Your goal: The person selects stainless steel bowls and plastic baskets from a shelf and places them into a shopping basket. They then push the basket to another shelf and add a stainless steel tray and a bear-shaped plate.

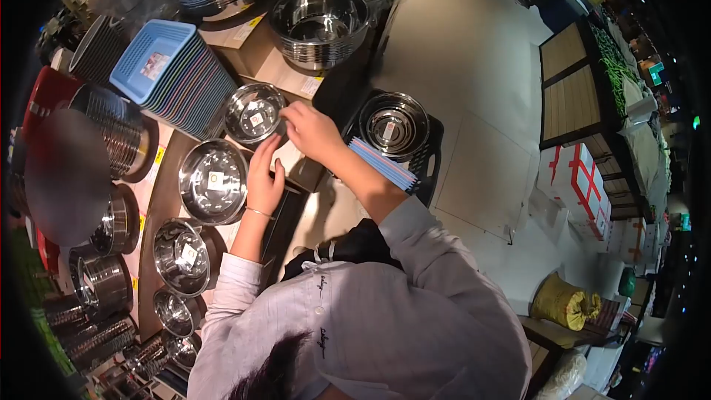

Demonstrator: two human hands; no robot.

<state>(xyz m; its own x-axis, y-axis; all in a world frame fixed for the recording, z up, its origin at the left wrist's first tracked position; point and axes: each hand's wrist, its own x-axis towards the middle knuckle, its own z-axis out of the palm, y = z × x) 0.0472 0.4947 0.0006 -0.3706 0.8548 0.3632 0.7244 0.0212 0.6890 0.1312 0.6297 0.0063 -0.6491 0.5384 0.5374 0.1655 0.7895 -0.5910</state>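
Note:
My right hand (pixel 312 132) reaches across to a small stainless steel bowl (pixel 257 96) at the shelf's edge, its curled fingers at the bowl's right rim. Beside it, my left hand (pixel 264 181) has its fingers stretched toward the same bowl's lower rim, with the thumb apart. A square label (pixel 256 119) shows inside the bowl. Close to my left hand stands a larger steel bowl (pixel 194 196) with a pale label in it. More steel bowls (pixel 172 259) line the shelf toward me.
Stacked plastic baskets (pixel 159 44), blue on top, stand behind the small bowl. A stack of large steel basins (pixel 318 0) is at the back. On the floor right of me, a black basket (pixel 435 133) holds steel bowls (pixel 404 107) and blue striped items (pixel 381 164). Taped boxes (pixel 581 189) stand farther right.

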